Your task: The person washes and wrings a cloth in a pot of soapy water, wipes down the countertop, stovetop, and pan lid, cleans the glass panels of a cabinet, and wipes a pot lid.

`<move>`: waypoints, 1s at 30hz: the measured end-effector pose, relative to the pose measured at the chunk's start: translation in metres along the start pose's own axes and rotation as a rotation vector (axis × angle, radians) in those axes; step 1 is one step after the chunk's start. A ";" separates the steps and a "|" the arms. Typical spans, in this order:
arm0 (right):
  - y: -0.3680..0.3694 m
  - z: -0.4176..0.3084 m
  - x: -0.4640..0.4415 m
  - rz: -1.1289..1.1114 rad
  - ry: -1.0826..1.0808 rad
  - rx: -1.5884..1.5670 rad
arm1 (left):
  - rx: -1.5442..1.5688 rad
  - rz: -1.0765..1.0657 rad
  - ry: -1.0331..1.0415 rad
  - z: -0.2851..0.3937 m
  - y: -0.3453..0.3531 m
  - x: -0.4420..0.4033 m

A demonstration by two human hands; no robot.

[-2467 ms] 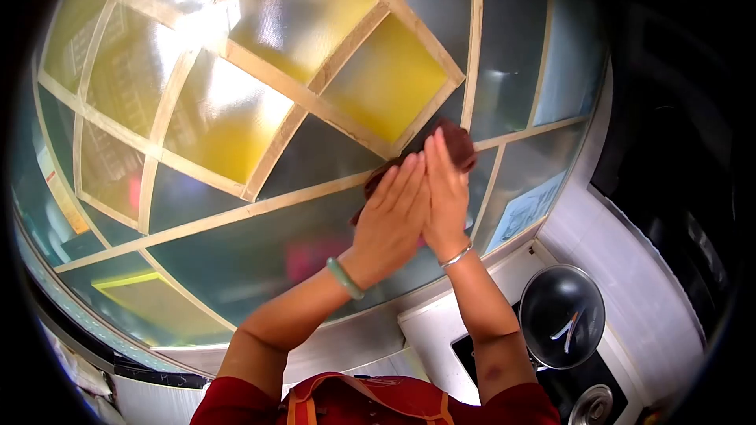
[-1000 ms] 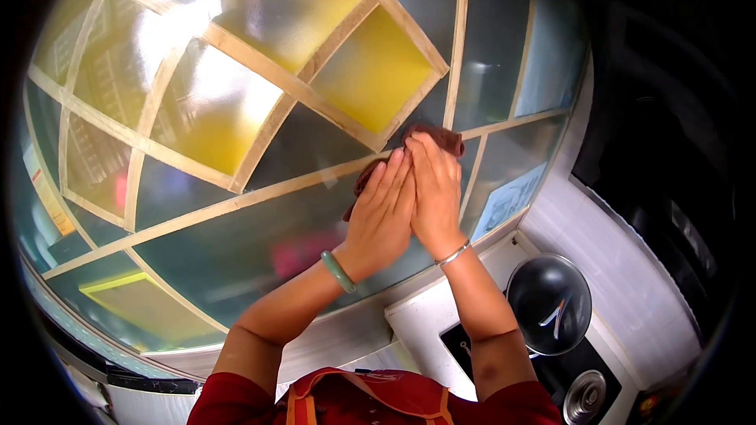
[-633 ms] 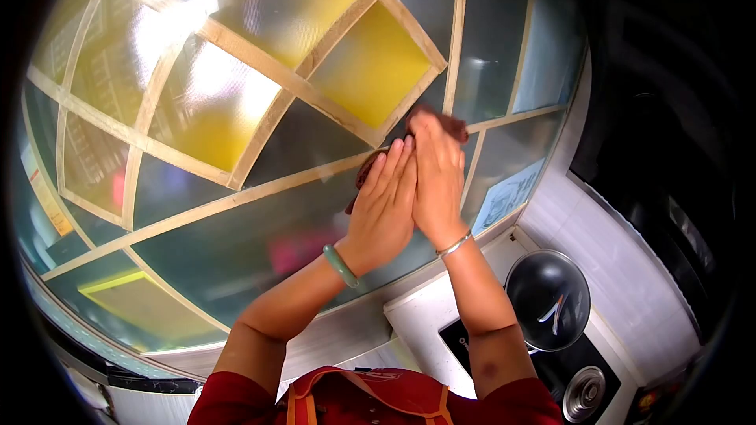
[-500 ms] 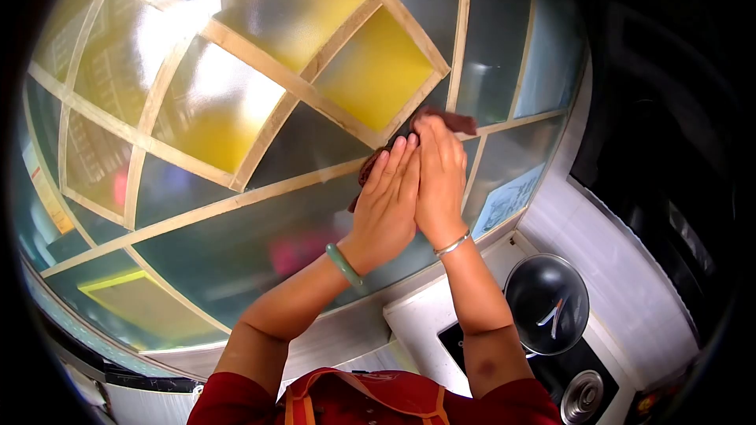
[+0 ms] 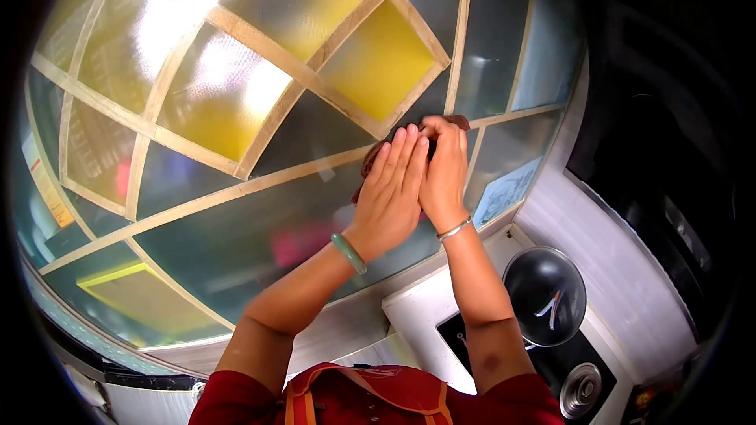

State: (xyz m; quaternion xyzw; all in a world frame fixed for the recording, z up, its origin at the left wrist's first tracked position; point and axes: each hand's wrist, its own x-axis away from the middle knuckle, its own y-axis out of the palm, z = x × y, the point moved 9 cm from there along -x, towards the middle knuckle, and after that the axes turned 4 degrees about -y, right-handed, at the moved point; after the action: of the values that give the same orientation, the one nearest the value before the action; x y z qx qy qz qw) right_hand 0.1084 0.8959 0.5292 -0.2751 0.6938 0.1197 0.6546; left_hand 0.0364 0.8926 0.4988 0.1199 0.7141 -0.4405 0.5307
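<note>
A dark brown cloth (image 5: 372,160) lies against the glass of a framed window (image 5: 386,63) with wooden lattice strips. My left hand (image 5: 390,197), with a green bangle (image 5: 349,253) at the wrist, rests flat on the cloth, fingers stretched out. Beside it, my right hand (image 5: 445,177) has its fingers bent over the cloth's right part; a silver bracelet (image 5: 454,228) circles that wrist. Much of the cloth is hidden under both hands, and its ends show to the left and at the upper right.
Below on the right, a dark pan (image 5: 545,297) with a light-coloured utensil inside sits on a black stove (image 5: 567,358). A round metal burner (image 5: 581,389) is in front. A black range hood (image 5: 654,110) stands at the right. A yellow-edged panel (image 5: 150,307) shows through the lower left glass.
My right hand's fingers have bent more and drawn in the cloth, so less of its right end sticks out. The left hand has shifted slightly, staying flat.
</note>
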 end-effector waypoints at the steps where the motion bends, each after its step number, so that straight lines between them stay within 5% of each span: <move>1: 0.001 0.004 -0.002 -0.015 0.066 -0.006 | 0.006 0.004 0.000 0.000 0.000 0.000; 30: 0.004 0.006 0.007 0.100 0.039 -0.023 | -0.098 -0.014 0.042 -0.001 0.010 0.004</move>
State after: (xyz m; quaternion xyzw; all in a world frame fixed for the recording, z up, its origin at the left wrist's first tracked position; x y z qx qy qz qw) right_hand 0.1111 0.9005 0.5212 -0.2499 0.7179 0.1549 0.6310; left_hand 0.0407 0.8983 0.4904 0.0982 0.7467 -0.4061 0.5176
